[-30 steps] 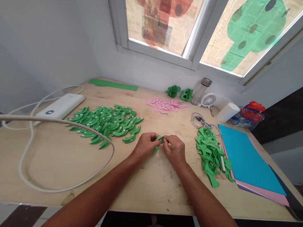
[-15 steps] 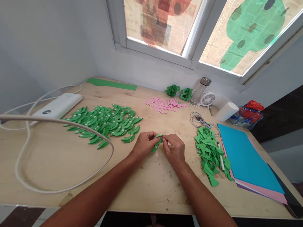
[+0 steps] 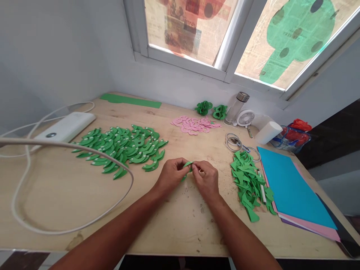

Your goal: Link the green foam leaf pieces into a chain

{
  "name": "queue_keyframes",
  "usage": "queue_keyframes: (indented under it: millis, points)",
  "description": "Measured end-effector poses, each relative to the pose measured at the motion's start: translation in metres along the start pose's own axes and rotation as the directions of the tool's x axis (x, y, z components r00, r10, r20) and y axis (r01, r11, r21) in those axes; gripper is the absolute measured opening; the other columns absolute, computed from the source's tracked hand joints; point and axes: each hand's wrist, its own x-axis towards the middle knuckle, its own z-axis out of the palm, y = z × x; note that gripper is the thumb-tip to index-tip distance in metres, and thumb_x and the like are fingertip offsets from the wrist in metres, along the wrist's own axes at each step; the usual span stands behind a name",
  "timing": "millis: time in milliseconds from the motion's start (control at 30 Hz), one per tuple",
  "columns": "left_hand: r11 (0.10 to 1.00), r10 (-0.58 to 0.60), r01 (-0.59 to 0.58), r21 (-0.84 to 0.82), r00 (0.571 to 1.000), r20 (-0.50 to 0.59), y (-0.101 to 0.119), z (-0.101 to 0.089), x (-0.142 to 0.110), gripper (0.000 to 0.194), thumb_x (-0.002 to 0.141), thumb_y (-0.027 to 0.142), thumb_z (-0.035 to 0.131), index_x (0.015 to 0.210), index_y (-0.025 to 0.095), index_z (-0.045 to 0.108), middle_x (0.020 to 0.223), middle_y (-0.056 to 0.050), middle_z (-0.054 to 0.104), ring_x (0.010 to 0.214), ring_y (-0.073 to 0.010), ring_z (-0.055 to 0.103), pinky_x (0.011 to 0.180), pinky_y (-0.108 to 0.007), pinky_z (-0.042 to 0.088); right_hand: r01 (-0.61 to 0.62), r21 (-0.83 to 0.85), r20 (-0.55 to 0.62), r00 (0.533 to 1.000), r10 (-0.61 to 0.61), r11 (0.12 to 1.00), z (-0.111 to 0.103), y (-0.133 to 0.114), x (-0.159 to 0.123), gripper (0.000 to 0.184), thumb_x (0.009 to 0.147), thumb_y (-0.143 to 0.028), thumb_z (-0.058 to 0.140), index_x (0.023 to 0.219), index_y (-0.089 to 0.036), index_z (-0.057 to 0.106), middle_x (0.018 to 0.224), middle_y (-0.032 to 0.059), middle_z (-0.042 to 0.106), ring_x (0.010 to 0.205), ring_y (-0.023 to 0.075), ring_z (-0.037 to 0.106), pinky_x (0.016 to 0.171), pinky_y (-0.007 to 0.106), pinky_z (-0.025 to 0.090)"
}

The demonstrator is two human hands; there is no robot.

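Between my two hands is a green paper cutout (image 3: 188, 164), partly hidden by my fingers. My left hand (image 3: 172, 173) pinches it from the left, thumb on top. On the other side my right hand (image 3: 206, 178) closes thumb and finger on its right end. To the left lies a spread of curved green paper cutouts (image 3: 120, 146) with small white patches on them. A heap of green paper scraps (image 3: 249, 183) lies to the right, with a white pen (image 3: 262, 189) on it. Pink paper cutouts (image 3: 197, 124) lie beyond my hands.
A white power bank (image 3: 67, 127) and a looping cable (image 3: 131, 183) occupy the left. Scissors (image 3: 239, 142), a small fan (image 3: 245, 118), a bottle (image 3: 237, 107) and two green paper balls (image 3: 204, 108) stand or lie farther back. Coloured sheets (image 3: 295, 187) are stacked at right.
The green cutout is turned a little and shows less between my fingers. Both hands stay nearly in place, still pinching it. The whole view has shifted slightly.
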Motion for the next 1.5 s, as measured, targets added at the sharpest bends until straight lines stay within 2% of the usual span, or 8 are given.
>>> queue_keyframes:
  millis: [333,867,1000,1100,1167,1233,1333,1500]
  points:
    - [1.0,-0.014,0.015,0.022,1.0,-0.016,-0.001,0.003,-0.002,0.021,0.066,0.034,0.061,0.059,0.014,0.063,0.051,0.003,0.051,0.049,-0.0098,0.041,0.046,-0.021,0.031,-0.367,0.213,0.046,0.93,0.366,0.905,0.006,0.002,0.001,0.017,0.074,-0.026,0.053,0.07,-0.016,0.066,0.062,0.0011,0.063,0.054,0.0125,0.052,0.054,0.023,0.042]
    - [0.962,-0.227,0.218,-0.165,0.973,-0.038,0.01,0.0,0.0,0.021,0.063,0.035,0.064,0.061,0.014,0.062,0.05,0.0,0.057,0.046,-0.0096,0.045,0.047,-0.021,0.033,-0.363,0.232,-0.053,0.922,0.385,0.902,0.0,0.009,0.006,0.021,0.078,-0.032,0.05,0.071,-0.015,0.061,0.063,0.001,0.06,0.058,0.0128,0.052,0.056,0.023,0.04]
    - [0.955,-0.233,0.219,-0.201,0.971,-0.051,0.012,-0.003,0.001,0.023,0.063,0.037,0.065,0.059,0.014,0.061,0.05,-0.001,0.058,0.046,-0.0097,0.044,0.047,-0.021,0.032,-0.291,0.093,-0.142,0.943,0.302,0.952,-0.017,0.014,0.014,0.021,0.078,-0.03,0.049,0.071,-0.015,0.062,0.064,0.0015,0.061,0.058,0.0135,0.053,0.057,0.024,0.04]
    - [0.945,-0.24,0.225,-0.236,0.97,-0.038,0.01,-0.004,0.001,0.024,0.062,0.037,0.066,0.059,0.014,0.06,0.05,-0.001,0.058,0.045,-0.0099,0.043,0.048,-0.022,0.033,-0.21,-0.182,-0.241,0.957,0.163,0.961,-0.05,0.025,0.023,0.019,0.078,-0.028,0.049,0.073,-0.016,0.062,0.068,0.0035,0.063,0.061,0.0148,0.054,0.062,0.026,0.04]
    - [0.937,-0.244,0.23,-0.262,0.969,-0.023,0.01,-0.004,0.001,0.024,0.062,0.037,0.067,0.059,0.014,0.06,0.05,-0.001,0.058,0.045,-0.0099,0.043,0.048,-0.022,0.033,-0.194,-0.445,-0.259,0.962,0.082,0.874,-0.078,0.037,0.026,0.019,0.079,-0.026,0.048,0.073,-0.017,0.063,0.07,0.0052,0.064,0.065,0.0167,0.054,0.063,0.027,0.037]
    - [0.927,-0.248,0.235,-0.292,0.969,-0.007,0.01,-0.004,0.0,0.024,0.062,0.038,0.067,0.059,0.015,0.059,0.05,-0.002,0.058,0.045,-0.0098,0.043,0.048,-0.022,0.033,-0.215,-0.666,-0.259,0.965,0.05,0.714,-0.104,0.053,0.024,0.019,0.078,-0.025,0.048,0.071,-0.018,0.064,0.069,0.0069,0.064,0.069,0.0194,0.054,0.063,0.03,0.033]
    - [0.912,-0.253,0.243,-0.331,0.967,0.013,0.012,-0.003,-0.001,0.025,0.064,0.038,0.066,0.058,0.015,0.059,0.051,-0.003,0.059,0.044,-0.0095,0.043,0.046,-0.022,0.033,-0.225,-0.824,-0.196,0.974,0.111,0.521,-0.128,0.075,0.017,0.017,0.077,-0.022,0.05,0.07,-0.019,0.064,0.067,0.0079,0.063,0.071,0.0217,0.052,0.062,0.031,0.027]
    - [0.89,-0.273,0.261,-0.375,0.962,0.021,0.012,-0.004,-0.001,0.025,0.065,0.037,0.066,0.056,0.015,0.058,0.052,-0.002,0.059,0.045,-0.0087,0.042,0.045,-0.021,0.032,-0.235,-0.861,-0.193,0.971,0.139,0.451,-0.134,0.097,0.011,0.013,0.076,-0.024,0.055,0.07,-0.019,0.065,0.078,0.01,0.065,0.082,0.025,0.049,0.063,0.033,0.025]
